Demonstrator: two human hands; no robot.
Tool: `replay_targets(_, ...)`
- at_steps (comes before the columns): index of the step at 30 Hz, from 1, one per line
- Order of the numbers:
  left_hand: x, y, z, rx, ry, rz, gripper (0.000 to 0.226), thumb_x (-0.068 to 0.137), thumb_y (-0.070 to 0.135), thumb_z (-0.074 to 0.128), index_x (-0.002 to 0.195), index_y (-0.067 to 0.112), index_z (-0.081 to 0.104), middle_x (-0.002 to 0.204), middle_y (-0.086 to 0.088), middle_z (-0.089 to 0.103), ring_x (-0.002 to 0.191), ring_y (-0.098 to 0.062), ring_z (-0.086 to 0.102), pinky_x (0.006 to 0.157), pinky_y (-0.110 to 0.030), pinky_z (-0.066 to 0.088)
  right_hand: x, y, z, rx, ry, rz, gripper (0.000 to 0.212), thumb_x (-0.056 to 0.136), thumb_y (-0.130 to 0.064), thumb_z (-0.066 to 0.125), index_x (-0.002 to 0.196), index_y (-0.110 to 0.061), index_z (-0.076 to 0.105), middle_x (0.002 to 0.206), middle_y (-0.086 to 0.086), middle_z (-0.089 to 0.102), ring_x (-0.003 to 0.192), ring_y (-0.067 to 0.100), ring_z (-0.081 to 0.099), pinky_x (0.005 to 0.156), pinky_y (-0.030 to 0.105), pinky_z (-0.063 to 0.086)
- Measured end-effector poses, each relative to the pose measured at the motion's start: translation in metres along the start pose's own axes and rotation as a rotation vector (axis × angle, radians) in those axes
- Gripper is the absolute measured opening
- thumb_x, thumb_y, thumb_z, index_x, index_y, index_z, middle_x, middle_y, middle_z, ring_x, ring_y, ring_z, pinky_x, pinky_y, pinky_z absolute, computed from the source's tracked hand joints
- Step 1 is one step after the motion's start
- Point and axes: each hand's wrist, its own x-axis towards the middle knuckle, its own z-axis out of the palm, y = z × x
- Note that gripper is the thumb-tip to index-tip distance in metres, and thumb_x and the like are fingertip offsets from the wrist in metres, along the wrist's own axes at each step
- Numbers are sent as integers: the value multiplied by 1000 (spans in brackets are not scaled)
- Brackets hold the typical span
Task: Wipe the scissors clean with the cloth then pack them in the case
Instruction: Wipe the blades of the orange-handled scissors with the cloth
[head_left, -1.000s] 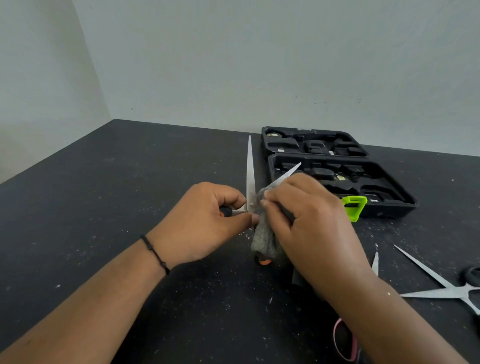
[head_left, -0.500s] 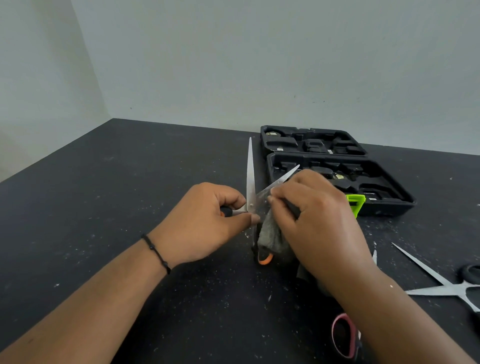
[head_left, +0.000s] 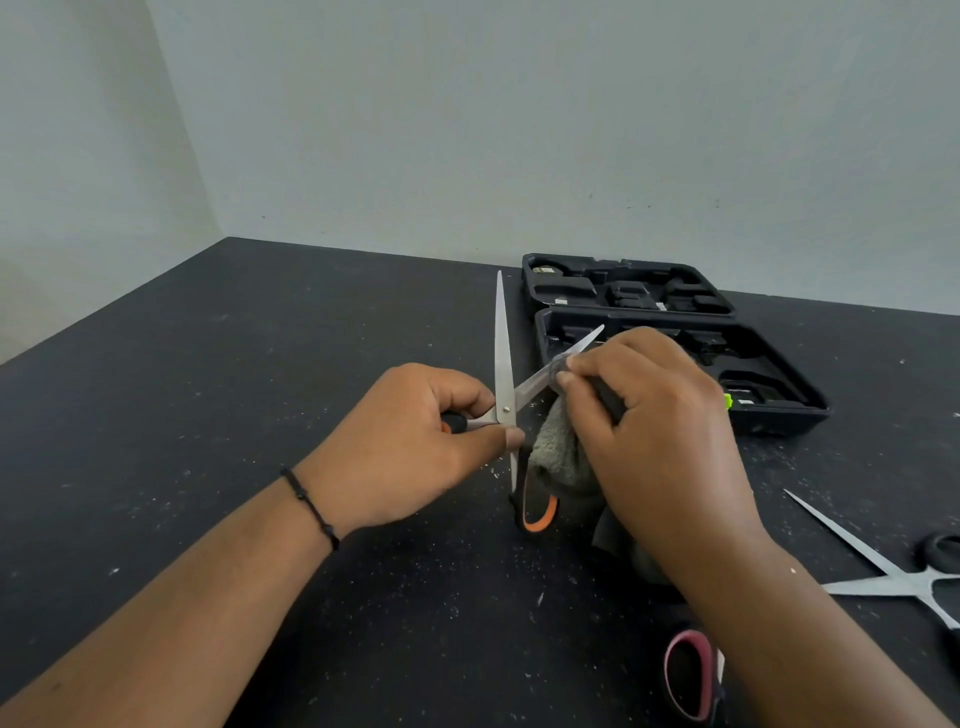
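Right hand (head_left: 660, 436) has slid the grey cloth (head_left: 558, 452) further up the angled blade toward its tip, pinching it there, left hand (head_left: 415, 441) still clamped on the orange-handled scissors (head_left: 503, 364), blades splayed, open case (head_left: 675, 343) just beyond on worktop (head_left: 260, 415).

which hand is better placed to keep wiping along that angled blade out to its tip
Right. The right hand already pinches the cloth around the angled blade of the scissors, partway along it. The left hand grips them near the pivot, steadying them.
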Motion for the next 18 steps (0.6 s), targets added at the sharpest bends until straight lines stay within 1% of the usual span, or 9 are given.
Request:
replay_targets(2,0,1,0,1,-5,2,30,80,32,71,68,5,65,52,0,40,43,-7,29,44,-15,25,0,0,0,0,9,4,7,86,-8,64,81,-7,69,82,2,60,74,13,54,66,27,43)
replay_targets(6,0,0,-2,-15,-4,11,30,80,32,71,62,9,61,51,1,39,45,-7,30,46,-18,27,-1,-3,-1,34,-60,-95,4,85,-7,66,83,-9,69,83,0,62,77,7,53,69,22,44)
replay_targets(7,0,0,-2,-14,-4,11,29,80,32,70,63,10,62,51,0,40,44,-7,30,45,-18,27,0,-2,-2,41,-53,-70,4,85,-8,66,84,-10,69,84,-1,62,78,6,53,71,20,44)
replay_targets(9,0,0,-1,3,-6,16,30,81,33,69,68,7,64,53,-7,43,44,-7,31,45,-17,28,2,-2,-6,55,-15,19,2,85,-10,67,85,-11,66,84,-1,62,79,7,51,72,15,40)
replay_targets(11,0,-1,-1,19,0,24,33,81,33,69,70,2,63,56,-13,45,45,-7,31,45,-16,29,2,-3,-7,63,-20,39,6,83,-12,69,83,-13,63,82,-3,61,78,7,50,70,13,38)
replay_targets(14,0,-2,-1,7,7,35,35,81,31,70,67,1,60,54,-8,42,44,-6,31,45,-16,29,0,-7,-3,48,-94,-47,10,82,-12,70,76,-12,62,76,-2,58,71,10,51,66,22,40)
replay_targets(16,0,-2,0,14,9,37,32,81,31,70,68,3,62,54,-10,44,43,-6,32,45,-15,29,0,-4,-3,40,-54,-20,14,83,-11,69,73,-10,60,73,-1,56,68,10,48,63,24,40)
replay_targets(17,0,-1,1,21,12,34,31,81,31,70,68,4,64,54,-9,45,43,-6,32,45,-15,29,1,-3,-5,36,-15,8,16,84,-11,69,71,-9,58,72,-1,54,67,10,46,62,23,39)
replay_targets(18,0,-2,2,27,16,31,29,81,31,71,69,6,65,52,-3,44,42,-5,33,44,-14,29,3,-1,-6,36,14,28,18,84,-10,68,70,-9,58,72,0,53,66,11,46,61,23,38)
